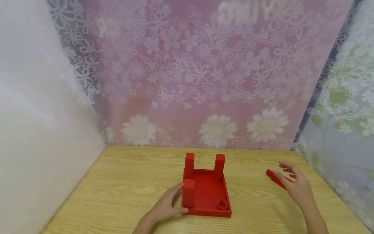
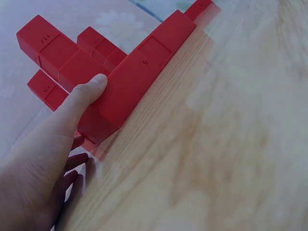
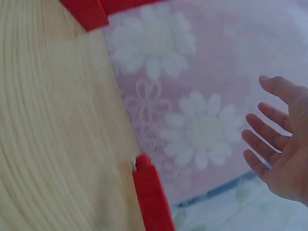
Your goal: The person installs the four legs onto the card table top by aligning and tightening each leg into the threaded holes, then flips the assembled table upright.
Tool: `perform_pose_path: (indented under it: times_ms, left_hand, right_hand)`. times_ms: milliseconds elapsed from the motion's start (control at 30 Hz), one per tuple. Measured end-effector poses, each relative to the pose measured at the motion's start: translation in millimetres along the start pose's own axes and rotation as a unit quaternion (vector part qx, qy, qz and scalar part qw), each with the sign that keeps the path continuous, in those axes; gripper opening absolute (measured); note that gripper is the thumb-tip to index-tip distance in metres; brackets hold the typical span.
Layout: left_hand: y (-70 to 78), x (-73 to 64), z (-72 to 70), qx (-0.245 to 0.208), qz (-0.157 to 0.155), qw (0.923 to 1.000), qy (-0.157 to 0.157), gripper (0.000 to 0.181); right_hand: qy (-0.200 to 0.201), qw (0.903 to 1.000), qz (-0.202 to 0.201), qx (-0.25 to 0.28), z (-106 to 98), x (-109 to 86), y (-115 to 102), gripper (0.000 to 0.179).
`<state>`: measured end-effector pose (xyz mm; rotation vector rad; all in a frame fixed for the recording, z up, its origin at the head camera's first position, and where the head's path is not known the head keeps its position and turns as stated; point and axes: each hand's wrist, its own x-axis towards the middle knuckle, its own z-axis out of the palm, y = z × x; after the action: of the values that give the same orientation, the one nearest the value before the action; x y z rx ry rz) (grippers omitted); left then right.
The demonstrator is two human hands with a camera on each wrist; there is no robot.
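A shallow red tray-like base (image 1: 208, 213) lies on the table, with red square posts standing in three corners: front left (image 1: 189, 195), back left (image 1: 190, 165) and back right (image 1: 219, 167). At its front right corner is a round raised socket (image 1: 222, 204). My left hand (image 1: 163, 206) holds the base's front left corner, thumb (image 2: 91, 89) against the front wall and fingers along the left side. To the right, a loose red post (image 1: 276, 179) with a round end lies on the table. My right hand (image 3: 288, 144) hovers by it, fingers spread and holding nothing.
The wooden table (image 1: 131, 175) runs back to a pink flowered curtain (image 1: 187, 81). A white sheet (image 1: 43, 113) hangs at the left and a leafy patterned one (image 1: 342, 130) at the right.
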<state>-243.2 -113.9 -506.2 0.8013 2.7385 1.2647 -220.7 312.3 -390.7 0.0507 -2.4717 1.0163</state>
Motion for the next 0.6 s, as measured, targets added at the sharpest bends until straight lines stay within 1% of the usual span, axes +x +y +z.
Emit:
perform_pose_path:
  times_ms: [100, 200, 300, 433, 533, 600]
  left_hand:
    - [-0.7, -0.7, 0.6, -0.002, -0.004, 1.0, 0.001, 0.087]
    - [-0.8, -0.4, 0.8, -0.002, -0.006, 1.0, 0.001, 0.087]
    - [-0.8, -0.2, 0.2, -0.002, -0.005, 1.0, 0.001, 0.087]
    - [-0.7, 0.0, -0.1, 0.0, -0.004, 1.0, 0.0, 0.087]
    - [-0.3, -0.1, -0.3, 0.001, -0.005, 1.0, -0.001, 0.087]
    - [0.1, -0.4, -0.5, 0.0, -0.007, 1.0, -0.001, 0.087]
  right_hand:
    - [0.007, 0.9998, 0.012, -0.018, -7.0, -0.3, 22.1, 0.048]
    - [0.005, 0.9988, 0.041, -0.028, -11.9, -2.9, 43.4, 0.051]
    - [-0.009, 0.9966, 0.079, -0.022, -14.8, -5.0, 60.1, 0.056]
    - [-0.044, 0.9908, 0.127, -0.013, -15.2, -5.8, 80.3, 0.062]
    - [-0.054, 0.9887, 0.138, -0.022, -9.7, -8.0, 95.7, 0.063]
    - [-0.039, 0.9899, 0.132, -0.034, -2.9, -10.5, 105.0, 0.06]
